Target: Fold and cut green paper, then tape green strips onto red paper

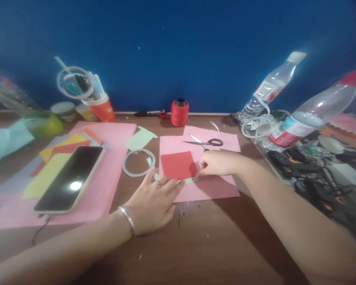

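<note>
A red paper square lies over a light green paper whose narrow strip shows along its near edge. Both rest on a pink sheet. My left hand, with a ring and a bangle, lies flat with fingers stretched, its tips on the near left edge of the red square. At the near right corner my right hand is closed, thumb and finger pressed on the red square; part of its grip is hidden. Open scissors with black handles lie just beyond. A roll of clear tape sits left of the red square.
At left, a phone lies on coloured papers. Behind stand a red paper cup of pens and a red thread spool. Green paper scraps lie near the tape. Plastic bottles and black clutter fill the right.
</note>
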### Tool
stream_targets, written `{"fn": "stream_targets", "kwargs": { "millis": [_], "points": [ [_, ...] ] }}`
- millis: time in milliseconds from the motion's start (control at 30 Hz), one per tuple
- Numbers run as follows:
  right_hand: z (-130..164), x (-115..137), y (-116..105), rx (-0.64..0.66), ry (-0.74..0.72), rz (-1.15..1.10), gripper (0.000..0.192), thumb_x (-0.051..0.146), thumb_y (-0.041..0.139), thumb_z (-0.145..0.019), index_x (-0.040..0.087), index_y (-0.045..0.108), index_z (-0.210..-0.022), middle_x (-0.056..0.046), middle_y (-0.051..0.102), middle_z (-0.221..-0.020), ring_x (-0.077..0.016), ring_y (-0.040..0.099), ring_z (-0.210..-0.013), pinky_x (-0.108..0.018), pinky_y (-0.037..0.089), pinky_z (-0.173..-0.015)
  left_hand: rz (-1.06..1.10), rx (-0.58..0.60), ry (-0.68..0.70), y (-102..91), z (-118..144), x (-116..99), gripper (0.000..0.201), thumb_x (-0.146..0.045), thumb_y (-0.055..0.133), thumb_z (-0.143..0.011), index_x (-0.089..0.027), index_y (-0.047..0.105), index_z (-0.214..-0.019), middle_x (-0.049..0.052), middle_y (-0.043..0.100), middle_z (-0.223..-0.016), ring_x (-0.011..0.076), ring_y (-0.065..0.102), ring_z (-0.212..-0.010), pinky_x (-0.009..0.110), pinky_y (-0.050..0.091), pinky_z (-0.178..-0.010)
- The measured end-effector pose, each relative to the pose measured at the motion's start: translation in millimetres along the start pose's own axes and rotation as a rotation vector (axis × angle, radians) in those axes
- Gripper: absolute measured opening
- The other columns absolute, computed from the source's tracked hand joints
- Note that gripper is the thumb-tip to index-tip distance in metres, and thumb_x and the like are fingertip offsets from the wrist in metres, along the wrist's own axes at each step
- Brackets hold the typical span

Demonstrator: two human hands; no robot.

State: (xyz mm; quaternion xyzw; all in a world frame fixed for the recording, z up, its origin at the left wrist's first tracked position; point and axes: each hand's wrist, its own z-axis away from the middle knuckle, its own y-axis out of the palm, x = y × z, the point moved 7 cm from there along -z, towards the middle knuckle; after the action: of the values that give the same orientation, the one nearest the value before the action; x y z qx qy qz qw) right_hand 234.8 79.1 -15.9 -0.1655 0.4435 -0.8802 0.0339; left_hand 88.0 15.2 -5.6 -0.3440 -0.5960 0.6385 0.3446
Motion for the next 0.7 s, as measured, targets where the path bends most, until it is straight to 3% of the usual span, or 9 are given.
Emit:
{"fn": "stream_targets", "kwargs": {
  "millis": [200,367,467,567,700],
  "points": [
    [-2.1,10.0,0.9,-0.052,0.056,0.077,0.031,0.046,0.058,-0.064,0.018,0.052,-0.053,0.001,0.05,-0.052,-0.0092,0.038,-0.041,-0.024,0.023,-0.041,0.003,-0.04,-0.001,-2.9,2.4,-0.3,0.049,-0.027,0.038,-0.08,-0.013,0.04,-0.127,0.011,0.054,-0.112,0.0283,0.045,-0.102,0.054,0.021,-0.098],
    [-0.4,2.3,2.0,-0.044,0.06,0.063,0.03,0.047,0.063,-0.059,0.019,0.053,-0.056,0.001,0.055,-0.057,-0.0109,0.044,-0.045,-0.024,0.024,-0.041,0.048,-0.041,0.025,-0.3,7.9,6.7,0.037,-0.015,0.038,-0.08,-0.01,0.052,-0.114,0.011,0.055,-0.107,0.0245,0.048,-0.098,0.039,0.037,-0.089],
    [2.0,4.5,1.9,-0.058,0.019,0.034,0.041,0.06,0.055,-0.063,0.019,0.055,-0.057,0.0,0.054,-0.056,-0.0116,0.044,-0.044,-0.024,0.025,-0.041,0.035,-0.082,0.023,-1.9,11.6,11.8,0.036,-0.013,0.038,-0.08,-0.012,0.052,-0.114,0.01,0.053,-0.111,0.025,0.046,-0.103,0.039,0.037,-0.09],
    [2.7,15.0,-0.2,-0.124,0.056,0.047,0.059,0.07,0.032,-0.072,0.018,0.057,-0.057,-0.003,0.054,-0.054,-0.0145,0.048,-0.047,-0.026,0.03,-0.044,0.003,-0.098,0.026,-4.8,13.2,12.0,0.034,-0.015,0.036,-0.083,-0.015,0.052,-0.113,0.01,0.054,-0.109,0.0264,0.045,-0.106,0.044,0.034,-0.091],
    [1.1,29.0,-2.1,-0.186,0.188,0.19,0.064,0.074,0.038,-0.065,0.016,0.064,-0.064,-0.011,0.059,-0.064,-0.0251,0.056,-0.063,-0.03,0.036,-0.049,0.008,-0.075,0.01,-8.8,11.9,11.6,0.034,-0.016,0.037,-0.083,-0.016,0.051,-0.114,0.008,0.058,-0.104,0.0256,0.047,-0.104,0.044,0.033,-0.091]
  ]
}}
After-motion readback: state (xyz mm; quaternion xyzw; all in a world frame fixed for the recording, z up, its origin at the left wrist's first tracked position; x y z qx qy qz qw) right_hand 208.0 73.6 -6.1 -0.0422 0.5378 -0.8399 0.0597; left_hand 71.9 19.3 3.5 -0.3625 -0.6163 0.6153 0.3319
